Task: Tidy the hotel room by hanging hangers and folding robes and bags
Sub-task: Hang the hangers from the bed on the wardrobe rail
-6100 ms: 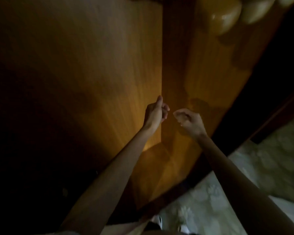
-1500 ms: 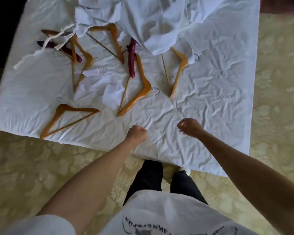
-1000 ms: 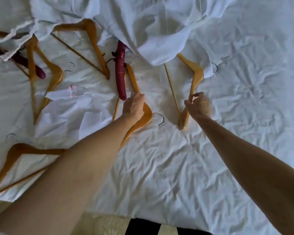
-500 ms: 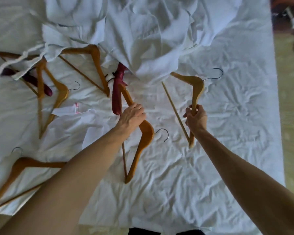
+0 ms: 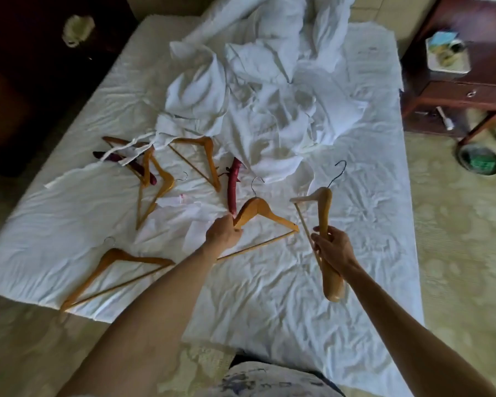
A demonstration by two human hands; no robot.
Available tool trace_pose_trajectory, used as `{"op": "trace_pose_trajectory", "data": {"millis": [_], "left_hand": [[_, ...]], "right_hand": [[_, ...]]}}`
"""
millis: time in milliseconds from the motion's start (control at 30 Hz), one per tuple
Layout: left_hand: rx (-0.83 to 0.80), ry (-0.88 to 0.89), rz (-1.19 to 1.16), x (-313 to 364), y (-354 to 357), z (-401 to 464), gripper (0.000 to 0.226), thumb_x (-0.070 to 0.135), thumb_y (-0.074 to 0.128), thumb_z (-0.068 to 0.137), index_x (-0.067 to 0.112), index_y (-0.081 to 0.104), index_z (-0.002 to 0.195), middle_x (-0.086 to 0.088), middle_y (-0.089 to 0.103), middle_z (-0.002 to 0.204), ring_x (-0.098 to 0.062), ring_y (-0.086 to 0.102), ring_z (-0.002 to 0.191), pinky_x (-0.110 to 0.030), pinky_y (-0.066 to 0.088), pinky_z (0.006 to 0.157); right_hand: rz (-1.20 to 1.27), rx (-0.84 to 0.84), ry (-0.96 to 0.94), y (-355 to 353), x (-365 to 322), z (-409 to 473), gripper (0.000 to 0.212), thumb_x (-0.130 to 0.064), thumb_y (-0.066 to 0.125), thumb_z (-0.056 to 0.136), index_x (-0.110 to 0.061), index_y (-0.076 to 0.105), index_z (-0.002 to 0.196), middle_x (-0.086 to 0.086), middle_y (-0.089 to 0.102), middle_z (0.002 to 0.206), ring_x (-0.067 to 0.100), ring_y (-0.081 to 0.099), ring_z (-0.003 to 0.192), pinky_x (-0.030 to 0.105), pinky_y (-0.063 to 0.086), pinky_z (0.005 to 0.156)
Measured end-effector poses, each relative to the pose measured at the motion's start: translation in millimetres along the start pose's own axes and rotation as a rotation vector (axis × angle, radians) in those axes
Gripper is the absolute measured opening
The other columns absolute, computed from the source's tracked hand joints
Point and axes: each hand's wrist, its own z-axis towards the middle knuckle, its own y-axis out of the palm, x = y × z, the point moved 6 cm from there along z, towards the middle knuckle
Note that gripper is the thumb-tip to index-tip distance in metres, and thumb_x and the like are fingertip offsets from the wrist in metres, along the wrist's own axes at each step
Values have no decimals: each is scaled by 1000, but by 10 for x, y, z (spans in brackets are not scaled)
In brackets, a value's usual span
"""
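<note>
A rumpled white bed (image 5: 355,253) fills the frame; the left hand (image 5: 223,234) pinches one stiff, light wooden hanger (image 5: 265,214) by its shoulder at centre, and the right hand (image 5: 331,249) grips another hanger (image 5: 325,213).

A white-sheeted bed (image 5: 355,224) carries crumpled white robes (image 5: 255,110) and scattered wooden hangers (image 5: 118,265).

White robes (image 5: 258,110) cover parts of two far hangers (image 5: 204,156).

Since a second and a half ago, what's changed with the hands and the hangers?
Left hand and right hand, closed and holding nothing then, each took one wooden hanger and lifted it off the bed. Other hangers and white robes stayed put.
</note>
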Motion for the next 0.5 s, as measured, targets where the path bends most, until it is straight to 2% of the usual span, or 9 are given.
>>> {"op": "trace_pose_trajectory", "data": {"millis": [100,167,233,267,333,400,500], "left_hand": [[-42,-60,-371,71,130,-421,36,44,71,82,11,65,91,-5,72,88,-23,70,81,-32,57,75],[-9,-83,-549,186,192,-763,31,40,69,85,13,63,72,0,66,64,-14,64,58,-24,50,62],[21,-117,-685,265,288,-1085,31,36,68,86,12,64,67,1,64,55,-9,59,48,-21,47,55],[39,-131,-754,288,345,-1241,29,35,69,84,10,67,70,0,65,57,-10,60,50,-23,50,57],[94,-158,-873,303,427,-1523,27,36,72,82,9,72,77,-2,69,64,-16,65,61,-32,56,68],[180,-179,-948,249,511,-1783,27,37,72,85,11,72,77,-1,70,67,-17,66,66,-33,56,72],[325,-198,-1097,114,505,-2188,28,36,69,89,11,71,75,1,69,67,-13,65,67,-27,51,68]], "right_hand": [[-38,-72,-76,-4,-116,-200,17,-19,68,91,-14,70,108,-1,72,70,8,64,57,37,56,67],[-24,-153,-133,35,-214,-348,13,-16,68,91,-12,69,103,2,72,74,7,66,60,36,56,67],[-35,-238,-200,98,-300,-515,9,-16,70,88,-15,68,97,3,72,79,11,70,66,35,57,68],[-46,-288,-231,142,-326,-613,8,-17,71,87,-16,68,95,3,72,80,12,71,68,34,57,67],[-71,-390,-287,244,-379,-834,9,-18,72,88,-16,67,96,1,71,81,6,70,67,24,53,62],[-101,-480,-332,362,-416,-1080,8,-22,71,90,-17,66,95,-1,70,82,3,68,68,18,49,61],[-143,-606,-407,559,-470,-1417,9,-30,69,90,-21,67,92,-4,71,81,8,68,73,26,51,68]]}}
